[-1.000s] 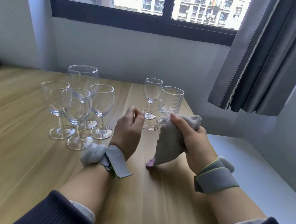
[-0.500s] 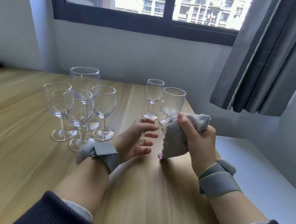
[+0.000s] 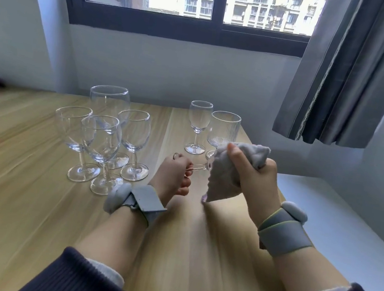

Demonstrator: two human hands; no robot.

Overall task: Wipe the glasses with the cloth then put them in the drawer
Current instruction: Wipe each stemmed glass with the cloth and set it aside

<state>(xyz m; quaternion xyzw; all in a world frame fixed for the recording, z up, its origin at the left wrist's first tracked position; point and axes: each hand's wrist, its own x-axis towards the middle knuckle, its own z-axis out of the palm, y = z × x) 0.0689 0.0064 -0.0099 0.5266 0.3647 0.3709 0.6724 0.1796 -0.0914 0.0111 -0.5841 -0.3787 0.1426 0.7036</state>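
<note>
Left fingers (image 3: 188, 169) closed round glass stem (image 3: 196, 168).

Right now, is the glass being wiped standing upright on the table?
No, the left hand holds the glass sideways by its stem above the table, its bowl inside the cloth.

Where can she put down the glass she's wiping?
Bare wood lies on the table in front of the four-glass cluster, and between that cluster and the two glasses on the right. It is crowded inside the cluster, where the feet nearly touch.
</note>
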